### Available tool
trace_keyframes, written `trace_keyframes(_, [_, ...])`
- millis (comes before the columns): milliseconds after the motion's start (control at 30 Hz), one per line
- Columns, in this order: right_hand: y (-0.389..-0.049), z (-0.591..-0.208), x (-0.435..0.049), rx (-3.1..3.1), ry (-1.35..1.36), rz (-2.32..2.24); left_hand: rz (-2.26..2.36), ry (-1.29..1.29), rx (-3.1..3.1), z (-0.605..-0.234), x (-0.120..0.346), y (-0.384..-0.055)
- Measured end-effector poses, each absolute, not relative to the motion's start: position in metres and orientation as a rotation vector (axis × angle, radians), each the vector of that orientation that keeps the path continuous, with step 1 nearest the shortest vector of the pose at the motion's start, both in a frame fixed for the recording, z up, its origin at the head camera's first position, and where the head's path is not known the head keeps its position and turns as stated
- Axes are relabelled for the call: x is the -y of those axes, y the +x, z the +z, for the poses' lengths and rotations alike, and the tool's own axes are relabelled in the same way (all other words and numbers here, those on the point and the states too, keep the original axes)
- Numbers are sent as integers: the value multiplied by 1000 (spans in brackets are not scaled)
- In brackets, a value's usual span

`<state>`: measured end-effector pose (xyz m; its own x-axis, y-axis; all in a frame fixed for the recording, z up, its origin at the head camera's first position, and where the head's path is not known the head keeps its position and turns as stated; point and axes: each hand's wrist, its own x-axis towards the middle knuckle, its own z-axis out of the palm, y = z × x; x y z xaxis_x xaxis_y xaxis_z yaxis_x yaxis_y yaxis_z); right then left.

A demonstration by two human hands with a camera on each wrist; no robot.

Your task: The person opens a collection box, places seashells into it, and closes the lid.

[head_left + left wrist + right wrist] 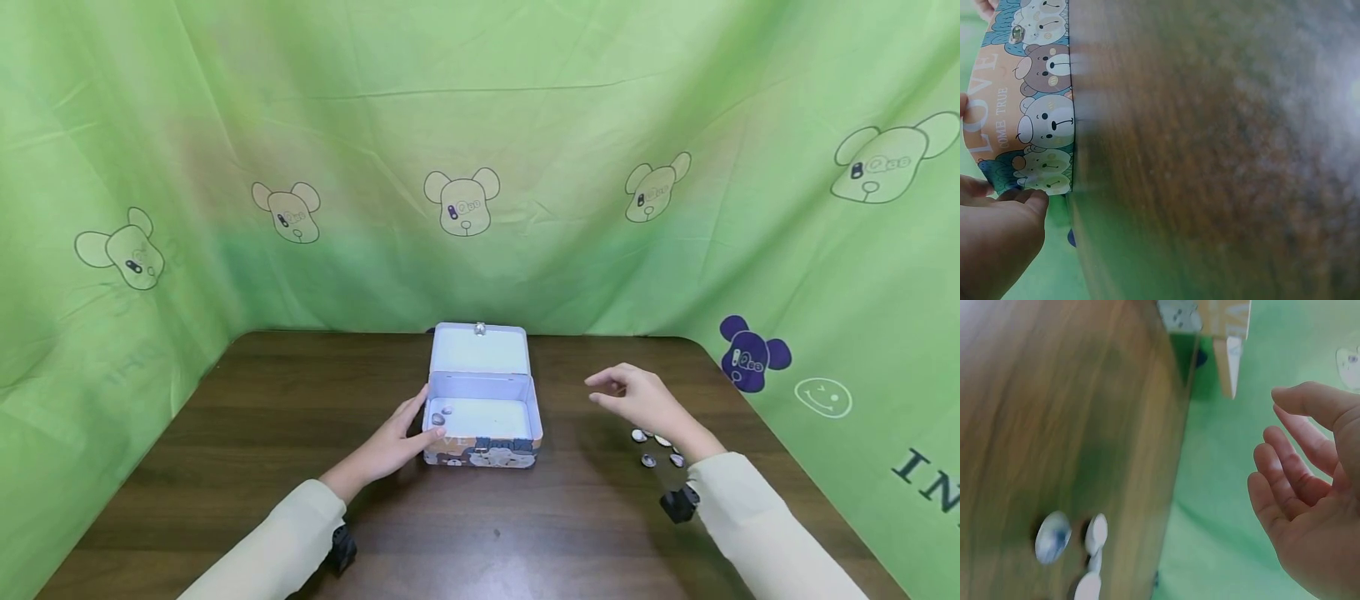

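An open tin box (483, 452) printed with cartoon bears stands on the table, its lid (481, 348) tilted back. My left hand (386, 448) holds the box at its left side, thumb over the front corner and fingers along the side wall. Inside, at the left, lie two small shells (438, 419). My right hand (637, 400) is raised above the table right of the box, fingers loosely bent and nothing between them. Several pale oval shells (648, 460) lie below its wrist; the right wrist view shows some of them, a shell (1053, 537) among them.
The dark wooden table (300, 392) ends at a green curtain (375, 275) with bear-head drawings, which hangs behind and along both sides. The raised lid stands near the table's far edge.
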<state>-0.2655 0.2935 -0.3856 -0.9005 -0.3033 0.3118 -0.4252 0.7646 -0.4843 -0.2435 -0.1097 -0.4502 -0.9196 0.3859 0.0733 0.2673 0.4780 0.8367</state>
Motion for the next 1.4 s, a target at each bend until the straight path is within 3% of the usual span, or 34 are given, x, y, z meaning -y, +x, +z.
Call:
trace_keyframes(800, [-248,-426,-380,2936,319,733,1434,559,-2588,-450,110,-242])
trace_keyframes(1400, [-249,-445,-398,2980,231,751,1445,555,-2582,-450,110,-242])
